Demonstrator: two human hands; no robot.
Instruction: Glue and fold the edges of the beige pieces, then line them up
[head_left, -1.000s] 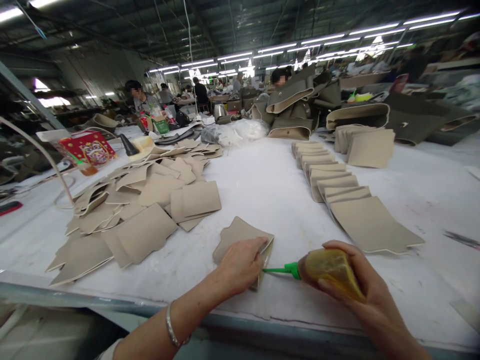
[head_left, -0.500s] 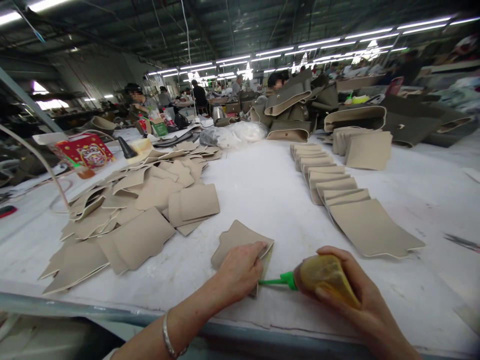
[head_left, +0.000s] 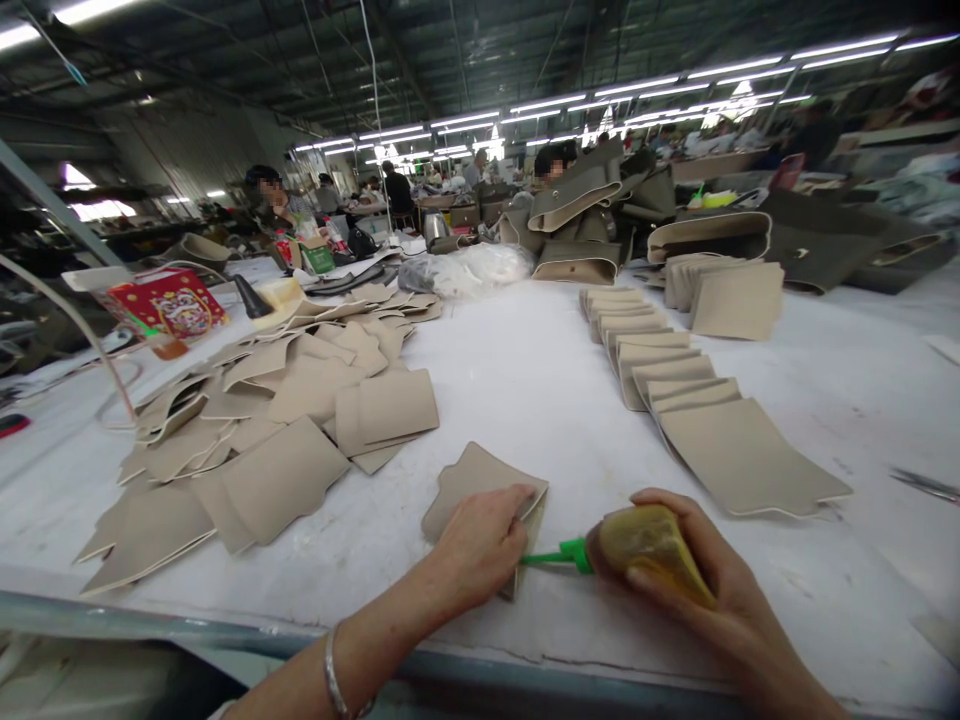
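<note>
Under my left hand lies a beige leather-like piece near the table's front edge. The fingers are bent and grip its right side, which lifts a little to show a paler inner edge. My right hand is wrapped round a squeeze bottle of amber liquid, tilted almost level. Its green nozzle points left, with the tip at the edge of the piece beside my left fingers. Whether liquid is coming out cannot be made out.
A loose heap of beige pieces spreads on the left. Folded pieces stand in a row on the right, with scissors beyond them. Dark bags are piled at the back, near a plastic bag and a red box.
The nozzle tip has shifted very slightly up and right along the piece's edge. My left hand holds nearly the same place.
</note>
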